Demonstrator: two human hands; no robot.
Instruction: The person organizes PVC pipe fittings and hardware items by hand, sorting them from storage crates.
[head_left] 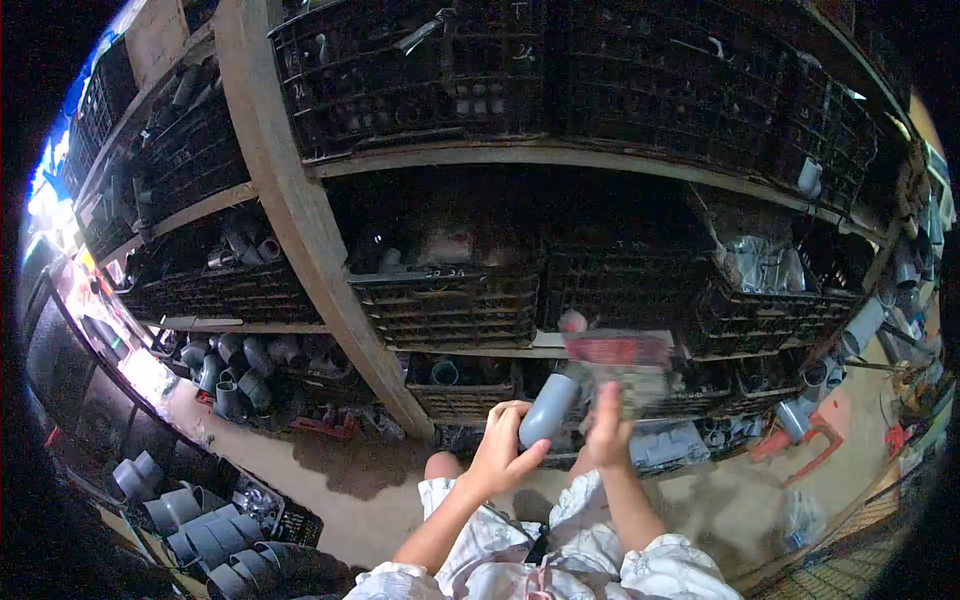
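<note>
My left hand [497,450] is closed around a grey plastic pipe fitting [548,410], which tilts up to the right in front of me. Just to its right, my right hand [608,432] grips a wide thing, red on top and pale beneath [620,365]. Motion smears it, so its kind cannot be made out; it may be a brush. A small gap shows between this thing and the fitting.
Wooden shelves [450,155] hold black plastic crates [450,310] ahead. Grey pipe fittings [215,540] lie at lower left, and more [250,365] fill the bottom shelf. A wooden post [290,210] stands left of centre. Something orange-red [815,430] lies on the floor at right.
</note>
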